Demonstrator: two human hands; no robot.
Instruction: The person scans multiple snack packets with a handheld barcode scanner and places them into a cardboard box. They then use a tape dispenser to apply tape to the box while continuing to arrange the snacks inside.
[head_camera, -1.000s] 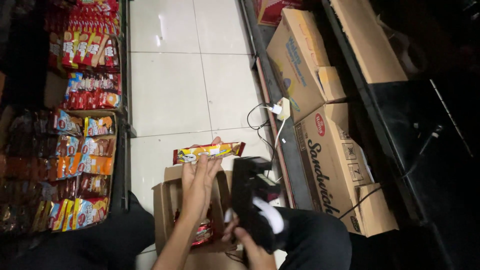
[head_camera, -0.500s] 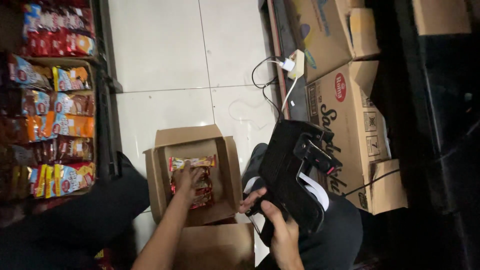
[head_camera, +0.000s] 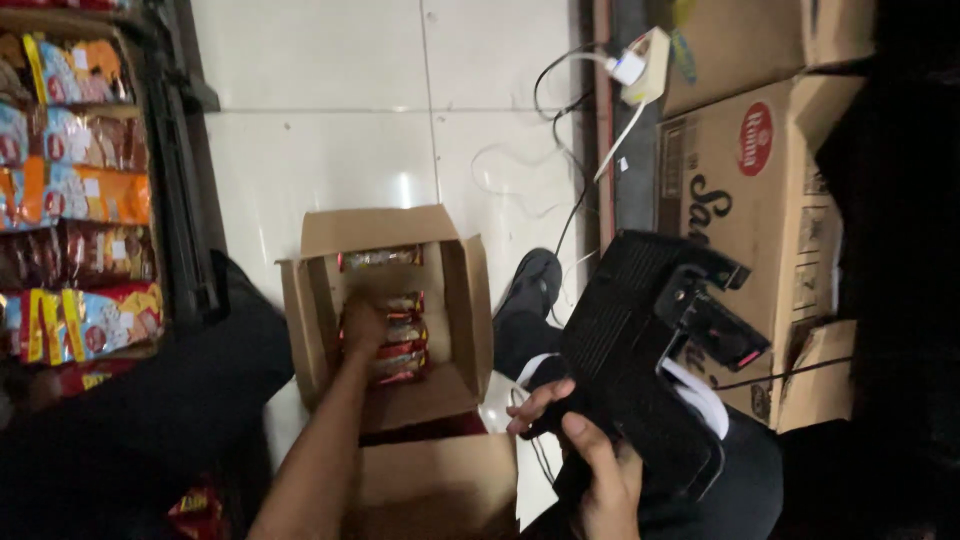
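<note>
**Head view: one hand in the carton, one on the device**

We see the left hand (head_camera: 362, 325) down inside the open cardboard box (head_camera: 318, 300), among the red snack packets (head_camera: 402, 345); its grip is blurred, we cannot tell. The right hand (head_camera: 598, 472) clasps a black handheld device (head_camera: 640, 350), just right of the box.

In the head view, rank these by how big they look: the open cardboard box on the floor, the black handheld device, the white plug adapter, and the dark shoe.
Largest to smallest as they appear:
1. Open cardboard box
2. Black handheld device, though it is nearer the camera, so its true size against the box is unsure
3. Dark shoe
4. White plug adapter
</note>
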